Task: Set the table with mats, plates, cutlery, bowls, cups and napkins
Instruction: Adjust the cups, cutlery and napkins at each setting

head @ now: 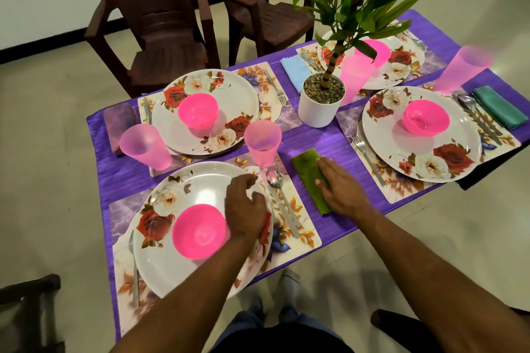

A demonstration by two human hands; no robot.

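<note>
- A long purple cloth (309, 146) covers the table, and four places are laid on it.
- Two dark brown plastic chairs (152, 23) stand on the far side of the table.
- A tall green leafy plant in a round white pot (318, 109) stands on the cloth in the middle, between the places.
- Each place has a flowery mat; the near flowery mat (298, 209) lies under the near plate.
- The near big white plate with red roses (160, 255) sits on that mat, with a bright pink plastic bowl (199, 231) on top of it.
- Three more rose plates with pink bowls sit at the other places.
- A see-through pink plastic cup (262, 142) stands just past the near plate, on the far edge of its mat.
- The left hand (245, 203) is over the right rim of the near plate. Its fingers are loosely bent and hold nothing.
- The right hand (339, 183) lies flat, fingers straight, pressing on a folded green napkin (309, 172).
- The green napkin lies on the purple cloth just to the right of the near mat.
- A shiny metal spoon (274, 179) and a metal knife (284, 215) lie side by side on the mat, between the plate and the napkin.
- A metal fork (134, 269) lies on the mat, left of the near plate.
</note>
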